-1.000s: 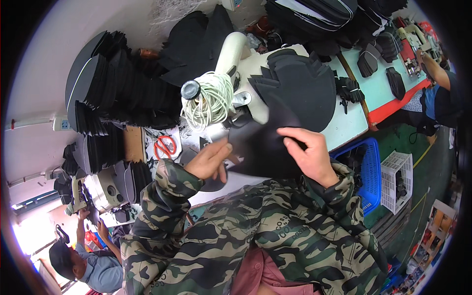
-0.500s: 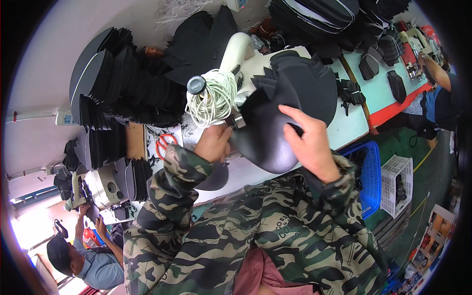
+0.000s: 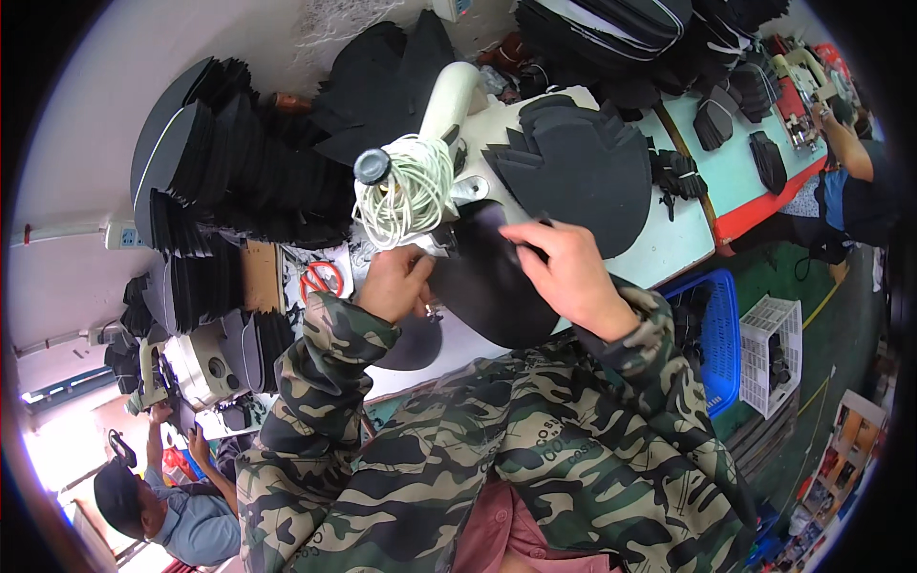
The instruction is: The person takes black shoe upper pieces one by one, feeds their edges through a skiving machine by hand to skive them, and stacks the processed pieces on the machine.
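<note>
A smooth black piece (image 3: 492, 301) with a rounded lower edge lies at the head of a pale machine (image 3: 451, 105), over the desk (image 3: 676, 246). The right hand (image 3: 571, 286) rests on its upper right part, index finger extended and thumb parted from it. The left hand (image 3: 390, 286) is at its left edge, fingers bent toward the thumb; whether they pinch the edge cannot be told. Pale coiled cord (image 3: 411, 196) hangs at the machine, with overlapping black sheets (image 3: 587, 186) to the right and red-handled scissors (image 3: 320, 281) to the left. Beyond the desk's right edge stands a blue basket (image 3: 724, 349).
</note>
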Tool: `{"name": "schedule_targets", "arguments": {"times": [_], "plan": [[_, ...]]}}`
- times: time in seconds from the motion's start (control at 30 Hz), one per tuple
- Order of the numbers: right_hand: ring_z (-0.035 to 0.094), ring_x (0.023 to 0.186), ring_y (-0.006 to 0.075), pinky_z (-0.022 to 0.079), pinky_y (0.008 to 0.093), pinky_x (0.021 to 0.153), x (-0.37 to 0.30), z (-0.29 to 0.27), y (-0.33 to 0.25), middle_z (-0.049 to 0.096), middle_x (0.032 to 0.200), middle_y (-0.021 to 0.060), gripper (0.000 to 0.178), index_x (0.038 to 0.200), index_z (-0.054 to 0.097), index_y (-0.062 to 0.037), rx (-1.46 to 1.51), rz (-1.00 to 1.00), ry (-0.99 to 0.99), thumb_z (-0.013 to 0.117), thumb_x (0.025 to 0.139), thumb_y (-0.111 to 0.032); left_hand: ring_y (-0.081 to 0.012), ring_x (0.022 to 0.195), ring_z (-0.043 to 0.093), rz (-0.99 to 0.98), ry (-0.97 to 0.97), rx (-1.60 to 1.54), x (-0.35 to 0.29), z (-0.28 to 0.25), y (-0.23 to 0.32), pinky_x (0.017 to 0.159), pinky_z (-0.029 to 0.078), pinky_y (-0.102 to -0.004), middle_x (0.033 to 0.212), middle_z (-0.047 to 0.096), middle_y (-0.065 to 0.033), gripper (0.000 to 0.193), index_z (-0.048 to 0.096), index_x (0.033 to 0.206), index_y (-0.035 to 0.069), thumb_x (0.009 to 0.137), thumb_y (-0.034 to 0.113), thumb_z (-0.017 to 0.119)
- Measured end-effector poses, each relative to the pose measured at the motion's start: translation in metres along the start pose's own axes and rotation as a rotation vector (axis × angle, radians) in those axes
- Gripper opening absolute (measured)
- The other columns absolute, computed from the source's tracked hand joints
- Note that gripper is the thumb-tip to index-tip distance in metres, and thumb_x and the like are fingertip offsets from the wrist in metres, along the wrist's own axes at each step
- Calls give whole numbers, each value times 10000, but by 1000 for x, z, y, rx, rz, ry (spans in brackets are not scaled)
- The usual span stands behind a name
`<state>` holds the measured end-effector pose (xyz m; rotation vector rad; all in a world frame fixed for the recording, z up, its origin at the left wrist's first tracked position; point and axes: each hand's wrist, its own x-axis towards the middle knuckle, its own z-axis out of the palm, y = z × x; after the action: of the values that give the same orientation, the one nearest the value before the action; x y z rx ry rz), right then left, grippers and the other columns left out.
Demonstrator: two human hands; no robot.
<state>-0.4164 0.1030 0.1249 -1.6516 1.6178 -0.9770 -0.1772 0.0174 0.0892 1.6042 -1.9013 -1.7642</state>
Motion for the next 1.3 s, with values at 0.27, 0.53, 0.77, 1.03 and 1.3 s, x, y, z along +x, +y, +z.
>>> {"name": "schedule_targets", "arguments": {"times": [0.27, 0.53, 0.77, 1.03, 1.3], "plan": [[667, 864, 366, 524, 382, 749, 20, -44, -10, 661, 1018, 220, 613, 1347, 455, -24, 45, 72, 196, 667, 772, -30, -158, 383, 565, 55, 77, -142, 11, 18, -6, 342, 406, -269, 583, 593, -87, 210, 583, 910, -35, 981, 141, 491], [642, 832, 132, 520, 249, 761, -15, -112, -47, 688, 970, 72, 548, 1336, 522, -47, -107, -80, 808, 652, 812, 48, -344, 684, 671, 100, 341, 1151, -3, -52, -143, 581, 530, -468, 759, 658, -171, 362, 560, 1056, 86, 808, 300, 714], [580, 959, 309, 487, 411, 792, 0, -27, 18, 590, 1152, 127, 508, 1201, 564, -20, -525, -62, 197, 740, 735, -122, -342, 808, 684, 0, 55, 1084, 2, -38, -156, 684, 545, -468, 876, 680, -162, 510, 549, 1183, 132, 751, 296, 765], [554, 1072, 308, 447, 406, 908, -17, -10, 19, 601, 1167, 133, 360, 1067, 648, -43, -271, -129, 25, 731, 727, -130, -369, 776, 663, 244, -180, 1095, -30, -20, -109, 706, 527, -484, 785, 678, -155, 204, 709, 888, 129, 858, 304, 611], [646, 961, 206, 504, 322, 845, -28, 5, 24, 674, 1043, 90, 230, 1031, 679, -20, 674, 219, -793, 709, 821, -106, -295, 703, 623, 381, -505, 495, -72, -34, 59, 677, 490, -369, 768, 625, -152, 186, 644, 926, 17, 930, 197, 596]]}}
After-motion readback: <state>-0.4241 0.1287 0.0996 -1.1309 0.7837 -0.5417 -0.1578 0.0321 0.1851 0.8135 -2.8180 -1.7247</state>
